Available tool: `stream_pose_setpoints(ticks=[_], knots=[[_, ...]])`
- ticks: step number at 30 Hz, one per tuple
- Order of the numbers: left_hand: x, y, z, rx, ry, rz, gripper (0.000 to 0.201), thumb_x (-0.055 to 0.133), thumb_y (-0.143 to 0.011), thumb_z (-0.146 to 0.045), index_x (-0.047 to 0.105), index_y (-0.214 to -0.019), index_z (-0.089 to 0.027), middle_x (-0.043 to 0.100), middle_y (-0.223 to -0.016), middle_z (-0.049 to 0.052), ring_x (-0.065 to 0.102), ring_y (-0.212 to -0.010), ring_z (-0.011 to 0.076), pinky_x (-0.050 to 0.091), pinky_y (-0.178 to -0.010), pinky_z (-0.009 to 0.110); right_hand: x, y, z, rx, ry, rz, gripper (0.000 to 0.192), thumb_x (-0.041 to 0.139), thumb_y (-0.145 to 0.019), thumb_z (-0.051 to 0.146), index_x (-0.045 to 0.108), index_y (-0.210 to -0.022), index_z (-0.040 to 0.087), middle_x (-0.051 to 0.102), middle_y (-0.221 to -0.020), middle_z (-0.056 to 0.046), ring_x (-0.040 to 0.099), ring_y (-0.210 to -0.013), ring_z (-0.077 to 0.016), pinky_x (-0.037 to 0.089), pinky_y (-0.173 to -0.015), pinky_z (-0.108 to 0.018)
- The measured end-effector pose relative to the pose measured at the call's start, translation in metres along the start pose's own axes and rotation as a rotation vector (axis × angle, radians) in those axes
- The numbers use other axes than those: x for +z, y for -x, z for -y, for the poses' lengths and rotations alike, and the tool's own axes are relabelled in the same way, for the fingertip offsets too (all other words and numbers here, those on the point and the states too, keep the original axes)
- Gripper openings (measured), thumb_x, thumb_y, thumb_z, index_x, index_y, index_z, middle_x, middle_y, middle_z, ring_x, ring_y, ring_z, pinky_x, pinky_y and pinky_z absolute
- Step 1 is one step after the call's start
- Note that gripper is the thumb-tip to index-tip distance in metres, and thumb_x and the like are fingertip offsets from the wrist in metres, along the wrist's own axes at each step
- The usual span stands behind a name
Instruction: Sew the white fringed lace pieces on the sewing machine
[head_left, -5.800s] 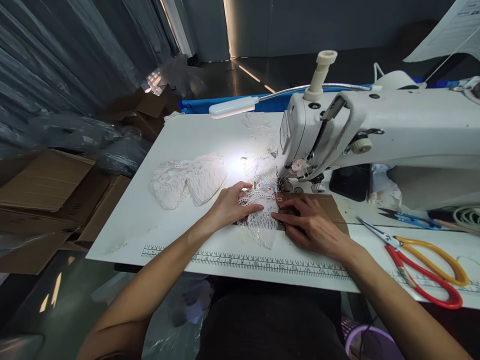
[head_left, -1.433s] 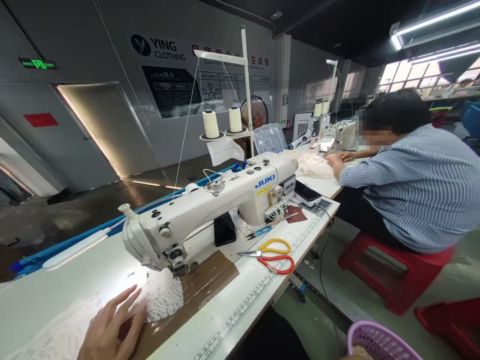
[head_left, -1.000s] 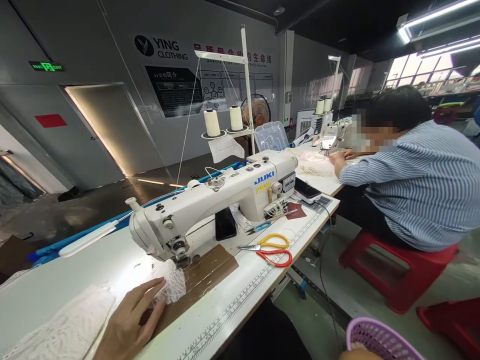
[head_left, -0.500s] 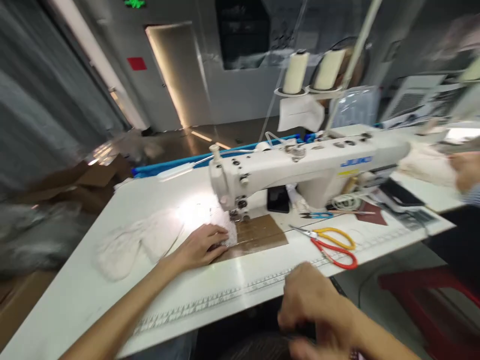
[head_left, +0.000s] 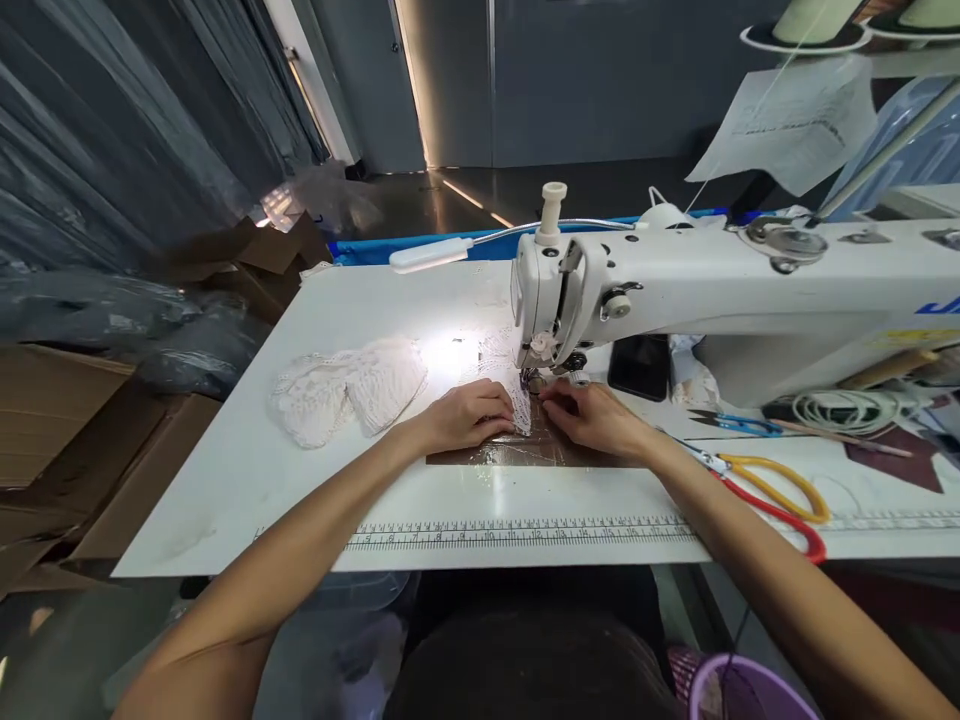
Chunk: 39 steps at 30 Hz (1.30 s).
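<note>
A white lace piece (head_left: 520,408) lies under the needle end of the sewing machine (head_left: 551,300), on a brown plate (head_left: 540,452). My left hand (head_left: 474,414) rests at the lace's left side, fingers curled together with their tips on its edge. To the right of the presser foot (head_left: 531,381), my right hand (head_left: 596,418) pinches thumb and forefinger together; what is between them is too small to make out. More gathered white lace (head_left: 386,385) is heaped on the table left of my left hand.
Yellow-and-red-handled scissors (head_left: 772,490) lie by my right forearm. Blue thread snips (head_left: 739,424) and a black phone (head_left: 640,367) sit under the machine arm. A ruler strip (head_left: 495,534) runs along the table's front. Cardboard boxes (head_left: 67,400) stand left; a purple bin (head_left: 739,685) is below right.
My right hand has come up from below the table's front edge to the presser foot, its fingers now pinched. My left hand stays at the lace. The view has swung left and down.
</note>
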<state>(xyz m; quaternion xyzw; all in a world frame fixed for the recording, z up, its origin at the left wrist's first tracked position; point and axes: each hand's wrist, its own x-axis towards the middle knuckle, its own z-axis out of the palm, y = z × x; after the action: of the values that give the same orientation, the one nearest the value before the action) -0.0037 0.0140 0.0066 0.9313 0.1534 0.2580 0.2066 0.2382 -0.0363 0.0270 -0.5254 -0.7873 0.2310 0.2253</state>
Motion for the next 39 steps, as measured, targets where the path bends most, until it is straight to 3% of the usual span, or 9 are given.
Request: stream_pose_setpoints(ticks=[5,10,12,20,28,39], knots=[[0.002,0.001,-0.008,-0.036,-0.014,-0.063,0.017,0.056,-0.095,-0.02,0.072,-0.089,-0.014,0.07,-0.094,0.01,0.067,-0.085,0.0174,0.059,-0.074,0.032,0.009,0.0,0.002,-0.03,-0.054,-0.025,0.024,0.051,-0.084,0.02,0.07,-0.099,0.02,0.071,-0.083,-0.003,0.062,-0.067,-0.0176,0.043,-0.062,-0.027],[0.001,-0.001,-0.01,-0.007,-0.107,-0.314,0.011,0.06,-0.091,-0.017,0.069,-0.085,-0.014,0.071,-0.095,0.009,0.067,-0.086,0.0174,0.059,-0.075,0.035,0.021,0.008,-0.013,0.055,-0.024,-0.204,0.026,0.052,-0.086,0.025,0.069,-0.104,0.018,0.07,-0.082,-0.004,0.06,-0.065,-0.0183,0.044,-0.062,-0.03],[0.001,-0.001,-0.008,0.019,-0.132,-0.341,0.01,0.061,-0.091,-0.017,0.068,-0.084,-0.015,0.072,-0.095,0.009,0.068,-0.086,0.017,0.059,-0.074,0.035,0.022,0.01,-0.018,0.046,0.011,-0.218,0.026,0.051,-0.087,0.026,0.069,-0.104,0.017,0.07,-0.082,-0.005,0.06,-0.065,-0.0183,0.043,-0.061,-0.03],[0.009,0.0,-0.007,0.084,-0.156,-0.12,0.014,0.056,-0.092,-0.013,0.069,-0.091,-0.015,0.074,-0.093,0.007,0.069,-0.081,0.0155,0.057,-0.077,0.033,0.025,0.013,-0.02,-0.161,0.328,-0.116,0.041,0.046,-0.097,0.031,0.06,-0.136,0.027,0.064,-0.11,-0.011,0.063,-0.085,-0.0228,0.046,-0.065,-0.031],[0.006,0.001,-0.006,0.131,-0.292,-0.025,0.011,0.058,-0.095,-0.02,0.07,-0.094,-0.019,0.072,-0.097,0.005,0.064,-0.08,0.0149,0.052,-0.079,0.034,0.025,0.013,-0.017,-0.188,0.45,-0.067,0.041,0.048,-0.098,0.027,0.059,-0.138,0.028,0.059,-0.116,-0.013,0.061,-0.088,-0.024,0.048,-0.064,-0.031],[0.006,0.002,-0.012,0.156,-0.362,-0.011,0.015,0.056,-0.096,-0.018,0.07,-0.09,-0.018,0.072,-0.095,0.005,0.063,-0.077,0.0142,0.049,-0.078,0.033,0.023,0.017,-0.018,-0.27,0.277,-0.079,0.036,0.053,-0.094,0.022,0.068,-0.126,0.029,0.059,-0.115,-0.012,0.062,-0.096,-0.0241,0.052,-0.077,-0.036]])
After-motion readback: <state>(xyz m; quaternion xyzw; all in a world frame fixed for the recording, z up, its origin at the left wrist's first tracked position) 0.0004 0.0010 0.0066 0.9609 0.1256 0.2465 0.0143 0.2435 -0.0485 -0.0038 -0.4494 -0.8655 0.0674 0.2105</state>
